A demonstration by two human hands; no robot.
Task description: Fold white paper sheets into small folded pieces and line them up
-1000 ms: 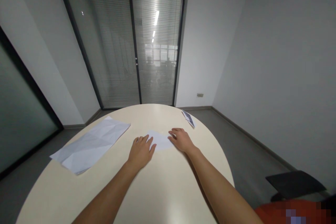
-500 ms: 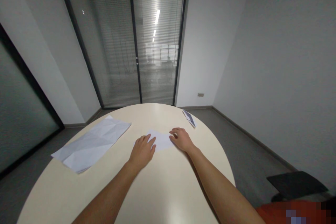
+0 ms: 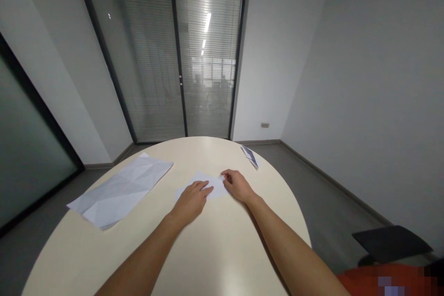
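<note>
A small white folded paper (image 3: 204,184) lies flat near the middle of the cream oval table (image 3: 215,249). My left hand (image 3: 191,200) rests on its near left part, fingers stretched out and pressing down. My right hand (image 3: 236,185) is at the paper's right corner, fingertips pinched on the edge.
A large creased white sheet (image 3: 121,189) lies on the table's left side. A small folded paper piece (image 3: 250,156) sits at the far right edge. A dark chair (image 3: 390,243) stands at the lower right. Glass doors with blinds (image 3: 173,55) are behind the table.
My left hand has slid right and forward over the paper, uncovering its left part. My right hand has gone from lying flat to pinching the right corner.
</note>
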